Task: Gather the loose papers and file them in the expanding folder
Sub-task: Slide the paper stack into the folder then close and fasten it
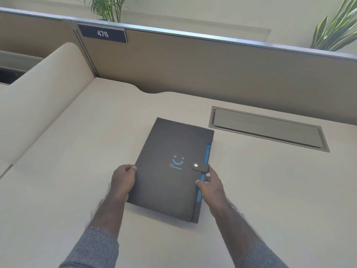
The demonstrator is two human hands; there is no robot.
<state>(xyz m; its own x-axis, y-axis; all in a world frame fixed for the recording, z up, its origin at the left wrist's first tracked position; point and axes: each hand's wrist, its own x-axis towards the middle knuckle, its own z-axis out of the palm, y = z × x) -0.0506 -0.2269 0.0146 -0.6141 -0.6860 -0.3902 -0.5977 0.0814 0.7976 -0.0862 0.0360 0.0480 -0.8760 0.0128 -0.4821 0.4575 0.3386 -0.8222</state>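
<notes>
A dark grey expanding folder [170, 151] lies flat and closed on the beige desk [270, 190], a blue smiley printed on its cover. Its strap with a metal snap [200, 165] is fastened over the blue right edge. My left hand [123, 180] grips the folder's left edge, thumb on the cover. My right hand [209, 184] holds the right edge just below the snap strap, thumb on the blue spine. No loose papers are in view.
A grey cable hatch [268, 128] is set into the desk right of the folder. A brown partition [212, 64] with a "476" sign [103, 33] runs along the back. A beige side panel [42, 97] rises at left. Plants stand behind the partition.
</notes>
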